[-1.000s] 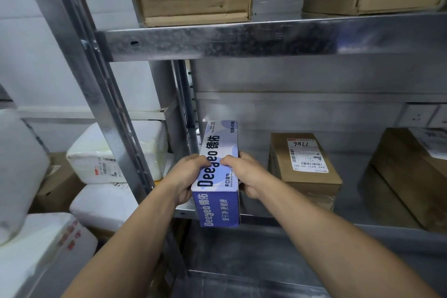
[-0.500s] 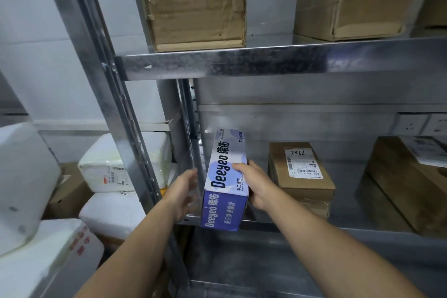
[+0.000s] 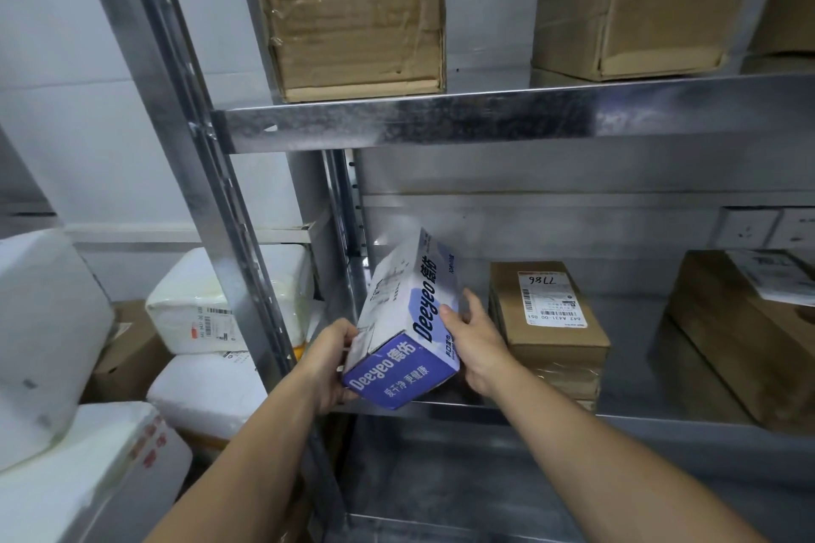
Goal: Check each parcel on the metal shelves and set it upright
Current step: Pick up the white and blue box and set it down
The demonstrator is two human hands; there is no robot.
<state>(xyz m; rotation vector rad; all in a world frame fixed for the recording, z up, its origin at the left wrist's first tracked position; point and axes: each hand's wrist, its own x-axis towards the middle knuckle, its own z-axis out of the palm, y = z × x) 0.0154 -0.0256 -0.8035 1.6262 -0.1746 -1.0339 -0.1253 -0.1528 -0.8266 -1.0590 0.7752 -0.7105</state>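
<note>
A long blue-and-white box marked Deeyeo point(image 3: 408, 322) is tilted to the right over the left end of the middle metal shelf point(image 3: 661, 414). My left hand point(image 3: 333, 359) grips its near left corner from below and beside. My right hand point(image 3: 474, 342) holds its right side, thumb on the top face. Right of it a small brown parcel point(image 3: 551, 317) with a white label lies flat on another parcel. A larger brown box point(image 3: 745, 335) sits at the far right of the same shelf.
The steel upright point(image 3: 211, 198) stands just left of my left hand. On the upper shelf point(image 3: 485, 119) rest two cardboard boxes point(image 3: 353, 9) point(image 3: 630, 9). White foam boxes point(image 3: 225, 300) and wrapped parcels are stacked on the left, outside the rack. A lower shelf lies below.
The blue box has lifted off its flat position and rolled to the right, showing its left side. My left hand has shifted under its near corner; the view has risen.
</note>
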